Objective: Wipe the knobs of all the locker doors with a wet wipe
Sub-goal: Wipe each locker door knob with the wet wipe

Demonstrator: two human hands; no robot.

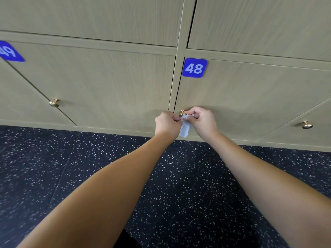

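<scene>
A white wet wipe (184, 128) hangs between my two hands just below the gold knob (182, 113) of the locker door marked 48 (194, 67). My left hand (167, 123) pinches the wipe's top left edge. My right hand (203, 119) pinches its top right edge, right beside the knob. The wipe's upper edge lies against the underside of the knob. Two more gold knobs show: one knob (54, 103) on the door to the left and one knob (307, 125) on the door to the right.
The lockers are beige wood-grain doors in a bottom row, with another row above. A blue plate marked 49 (9, 51) sits at the far left. Dark speckled floor (161, 185) runs up to the plinth under the doors.
</scene>
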